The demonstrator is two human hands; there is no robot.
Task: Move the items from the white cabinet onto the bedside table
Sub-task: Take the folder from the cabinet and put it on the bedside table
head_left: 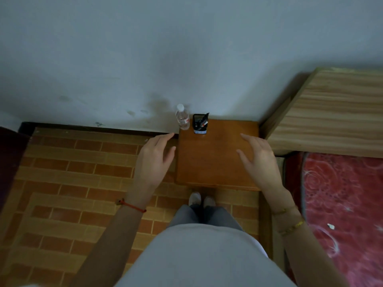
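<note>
Here: bottle (182, 118), pen holder (200, 124) at bedside table (215, 162) back edge; hands beyond, empty, fingers spread.

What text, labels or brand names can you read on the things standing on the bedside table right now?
None can be read.
Water bottle: a label band with red print, too blurred to read.
Black pen holder: a pale strip at its base, no legible characters.
Pens in the holder: a red and white marking, too small to read.
Bedside table: no print visible.
</note>
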